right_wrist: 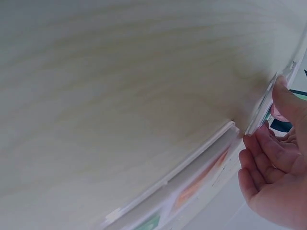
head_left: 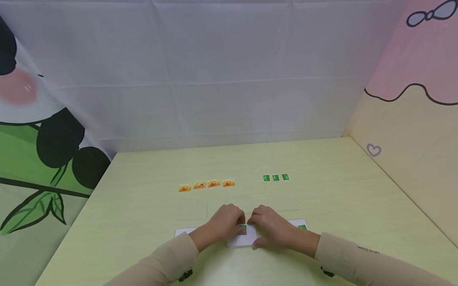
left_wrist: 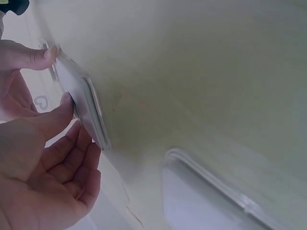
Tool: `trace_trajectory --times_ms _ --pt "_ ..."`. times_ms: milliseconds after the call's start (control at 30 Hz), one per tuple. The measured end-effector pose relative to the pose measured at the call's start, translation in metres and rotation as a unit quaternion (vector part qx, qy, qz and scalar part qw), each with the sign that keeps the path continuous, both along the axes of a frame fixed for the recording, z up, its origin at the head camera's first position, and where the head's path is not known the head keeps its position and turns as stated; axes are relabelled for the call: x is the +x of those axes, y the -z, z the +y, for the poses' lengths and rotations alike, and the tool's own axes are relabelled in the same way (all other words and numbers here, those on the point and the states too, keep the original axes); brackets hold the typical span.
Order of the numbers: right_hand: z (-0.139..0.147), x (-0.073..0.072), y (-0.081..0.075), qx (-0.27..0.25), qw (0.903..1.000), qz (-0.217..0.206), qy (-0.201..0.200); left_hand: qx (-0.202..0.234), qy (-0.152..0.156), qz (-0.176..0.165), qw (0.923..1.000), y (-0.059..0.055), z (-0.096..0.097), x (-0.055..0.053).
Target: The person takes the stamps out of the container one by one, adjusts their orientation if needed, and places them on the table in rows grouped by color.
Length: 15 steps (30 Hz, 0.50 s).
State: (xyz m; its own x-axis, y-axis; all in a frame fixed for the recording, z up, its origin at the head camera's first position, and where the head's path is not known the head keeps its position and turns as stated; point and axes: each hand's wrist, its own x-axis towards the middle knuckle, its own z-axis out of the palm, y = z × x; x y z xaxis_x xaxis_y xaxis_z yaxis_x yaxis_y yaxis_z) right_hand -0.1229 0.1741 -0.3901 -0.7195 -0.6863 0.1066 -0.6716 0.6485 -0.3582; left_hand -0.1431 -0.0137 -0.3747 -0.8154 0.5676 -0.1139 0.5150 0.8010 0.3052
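Note:
In the head view, a white block like a stack of cards [head_left: 237, 242] lies near the middle of the table's front. My left hand [head_left: 224, 218] pinches a small green picture piece [head_left: 243, 227] over its top face; the left wrist view shows the thumb [left_wrist: 62, 108] against that face. My right hand [head_left: 273, 227] grips the block's right side, its thumb at the near edge and fingers at the far edge. Part of another white card [head_left: 184, 231] shows beyond the left forearm. Behind the right wrist lies a white card with pictures [head_left: 300, 224], partly hidden.
Several orange picture pieces [head_left: 213, 183] form a row farther back on the table [head_left: 143, 222]. Three green pieces [head_left: 275, 178] lie to their right. Faint clear rectangular sheets [head_left: 193, 210] lie in front of them. A white cloth wall [head_left: 232, 79] stands behind.

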Motion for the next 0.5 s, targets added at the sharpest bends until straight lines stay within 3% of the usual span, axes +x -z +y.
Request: trace_trajectory --times_ms 267,400,500 --pt "-0.0006 -0.0003 -0.0002 0.009 0.9999 -0.004 0.005 -0.011 0.013 -0.011 0.9998 -0.0052 0.0009 -0.0035" --pt "-0.0011 -0.0002 -0.0007 0.009 0.9999 -0.006 0.004 -0.021 -0.001 -0.016 0.9996 -0.0081 0.0013 -0.0034" --pt "-0.0014 -0.0006 -0.0011 0.01 0.9999 -0.005 0.004 -0.004 -0.02 -0.034 0.9992 -0.0093 -0.0004 -0.0042"
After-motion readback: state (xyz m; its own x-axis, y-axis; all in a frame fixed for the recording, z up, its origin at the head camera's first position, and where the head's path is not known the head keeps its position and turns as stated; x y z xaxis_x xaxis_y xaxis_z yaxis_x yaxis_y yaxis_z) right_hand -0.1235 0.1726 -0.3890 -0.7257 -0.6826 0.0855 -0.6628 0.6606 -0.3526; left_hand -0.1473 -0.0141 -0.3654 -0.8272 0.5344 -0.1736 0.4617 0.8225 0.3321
